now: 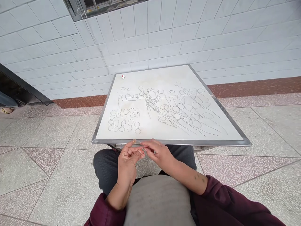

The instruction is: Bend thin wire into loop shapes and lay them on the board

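Observation:
My left hand (130, 156) and my right hand (158, 153) meet over my lap, just off the table's front edge. Between them is a thin wire (138, 142), bent in a curve above the fingertips. Thumb and fingers of the left pinch it, and the right pinches it close beside. Most of the wire is hidden by the fingers. On the table, wire figure-eights (130, 125) lie in rows at the left. Wires with a round loop at one end and a long straight tail (197, 124) spread over the right side. More looped wires (151, 99) lie tangled in the middle.
The white table (150, 133) has a grey metal rim. A small red-and-white object (123, 77) sits at its far left corner. Behind stands a white tiled wall (152, 40) with a barred window (101, 6). Speckled tiles cover the floor (61, 169).

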Demonstrator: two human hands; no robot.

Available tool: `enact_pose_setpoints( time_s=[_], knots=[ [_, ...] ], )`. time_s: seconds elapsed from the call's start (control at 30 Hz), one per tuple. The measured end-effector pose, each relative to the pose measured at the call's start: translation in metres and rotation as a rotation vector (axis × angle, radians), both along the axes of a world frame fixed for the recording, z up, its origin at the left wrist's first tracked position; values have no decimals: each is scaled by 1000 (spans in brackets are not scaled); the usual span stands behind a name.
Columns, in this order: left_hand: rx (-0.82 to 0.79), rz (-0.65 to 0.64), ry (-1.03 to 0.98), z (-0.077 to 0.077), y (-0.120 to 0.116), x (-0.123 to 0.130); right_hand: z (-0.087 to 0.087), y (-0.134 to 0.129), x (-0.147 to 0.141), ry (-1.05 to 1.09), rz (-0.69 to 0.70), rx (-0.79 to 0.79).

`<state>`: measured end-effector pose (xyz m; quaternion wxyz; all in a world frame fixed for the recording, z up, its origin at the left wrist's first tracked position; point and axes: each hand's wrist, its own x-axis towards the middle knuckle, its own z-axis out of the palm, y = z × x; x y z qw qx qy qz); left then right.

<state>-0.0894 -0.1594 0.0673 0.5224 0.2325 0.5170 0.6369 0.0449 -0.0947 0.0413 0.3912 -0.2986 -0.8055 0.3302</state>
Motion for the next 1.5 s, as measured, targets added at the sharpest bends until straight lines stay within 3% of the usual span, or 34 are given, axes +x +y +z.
enact_pose_setpoints(
  time_s=[0.27,0.57,0.83,1.03,1.27,1.4,1.5],
  knots=[
    [49,-29,240,-4,-3,2,-9,0,-2,42,-23,-117],
    [9,-45,338,-7,1,0,-4,-7,-5,-45,-39,-105],
    [-19,-48,391,-10,3,0,-9,-5,-8,-19,-24,-205],
    [-18,-77,360,-10,3,2,-18,0,-8,46,21,-396],
    [20,-60,494,-17,2,5,-17,-7,-14,183,-7,-585],
    [-10,-85,385,-11,2,4,-18,-5,-12,241,87,-758],
    [-11,-105,297,-8,1,2,-16,0,-6,256,114,-795]
  ],
)
